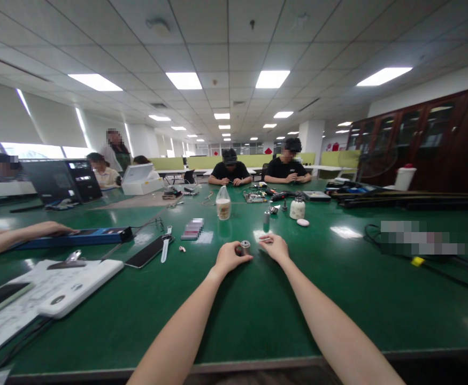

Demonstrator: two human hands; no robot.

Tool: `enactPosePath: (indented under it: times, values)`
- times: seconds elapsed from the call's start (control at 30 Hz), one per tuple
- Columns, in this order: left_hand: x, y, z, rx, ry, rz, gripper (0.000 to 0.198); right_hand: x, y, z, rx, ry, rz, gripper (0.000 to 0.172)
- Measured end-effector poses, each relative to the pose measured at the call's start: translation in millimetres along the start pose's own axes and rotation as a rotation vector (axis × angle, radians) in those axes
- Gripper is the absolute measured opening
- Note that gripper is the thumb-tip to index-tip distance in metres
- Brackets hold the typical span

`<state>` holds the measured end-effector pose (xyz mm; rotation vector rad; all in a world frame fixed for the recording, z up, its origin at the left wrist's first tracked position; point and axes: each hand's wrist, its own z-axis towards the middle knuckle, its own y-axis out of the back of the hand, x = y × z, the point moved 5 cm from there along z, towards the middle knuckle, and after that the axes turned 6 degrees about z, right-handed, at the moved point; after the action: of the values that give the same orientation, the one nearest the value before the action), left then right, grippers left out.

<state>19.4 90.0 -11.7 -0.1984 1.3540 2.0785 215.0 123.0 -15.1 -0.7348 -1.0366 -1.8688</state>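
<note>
My left hand (230,256) is closed around a short silver metal cylinder (245,247) that looks like a small motor, upright at the table top. To its right, my right hand (274,248) pinches a small, pale, thin piece (264,239) between thumb and fingers; its kind is too small to make out. Just beyond that hand a second silver cylinder (266,218) stands on the green table (250,315). Small dark metal parts (274,209) lie behind it.
Beyond my hands are a bagged cup (223,206), a white jar (297,208) and a pink disc (302,222). At left lie a watch (165,246), a dark tablet (143,256) and a clipboard (85,278). Another person's arm (25,234) rests on a blue strip (77,237). Cables (430,270) lie right.
</note>
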Motion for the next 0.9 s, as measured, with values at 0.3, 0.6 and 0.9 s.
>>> enactPosePath:
  times: [0.3,0.6,0.9]
  values:
    - [3.6,-2.0,1.2,0.014,-0.002,0.003,0.045,62.6,-31.3,-8.6,0.129,0.222,0.241,0.011]
    - [4.8,-3.7,1.8,0.018,0.014,-0.008,0.046,64.7,-28.7,-11.5,0.106,0.265,0.137,0.013]
    - [6.9,-5.7,2.0,0.01,0.001,-0.025,0.046,66.4,-25.1,-13.7,0.088,0.226,0.06,0.012]
